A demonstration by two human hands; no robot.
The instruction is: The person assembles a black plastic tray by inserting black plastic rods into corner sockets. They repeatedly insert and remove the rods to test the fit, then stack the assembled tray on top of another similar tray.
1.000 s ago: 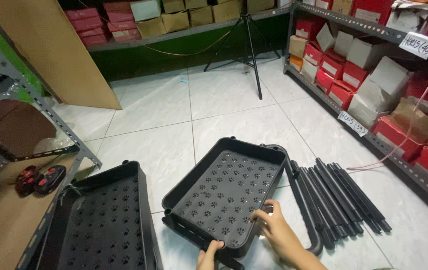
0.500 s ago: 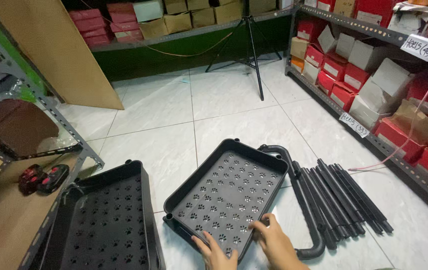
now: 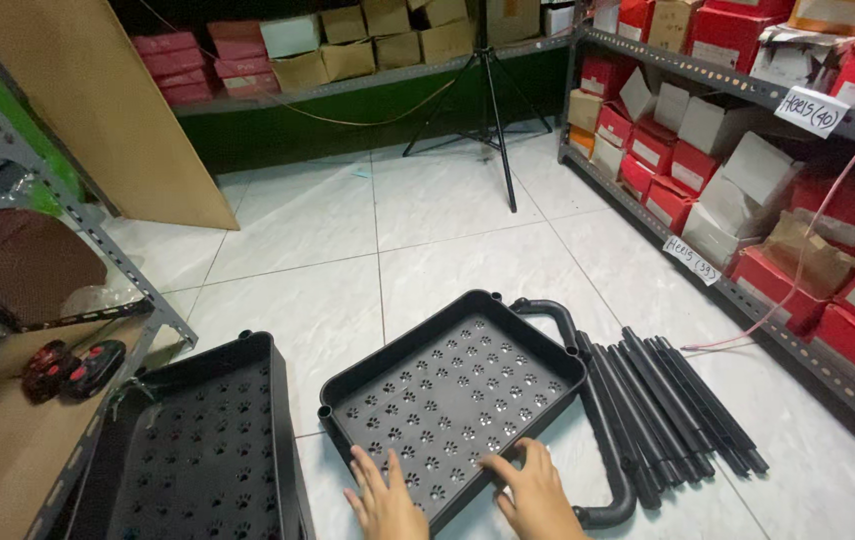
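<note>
Head view count: two black perforated trays, one bundle of black tubes (image 3: 673,405), too tightly packed to count, and one curved black handle bar (image 3: 603,440).
Left hand (image 3: 388,500): flat, fingers spread, palm down on the near edge of the middle tray (image 3: 448,390).
Right hand (image 3: 538,490): open too, fingers splayed on the same tray's near right edge; pinching nothing.
Middle tray: lies on the white tiled floor (image 3: 308,250), nothing inside it.
Second tray (image 3: 198,440): just left of it, beside a metal shelf leg, also holding nothing.
Tubes: on the floor just right of the middle tray.
Shelves: red and brown boxes (image 3: 668,160) on the right.
</note>
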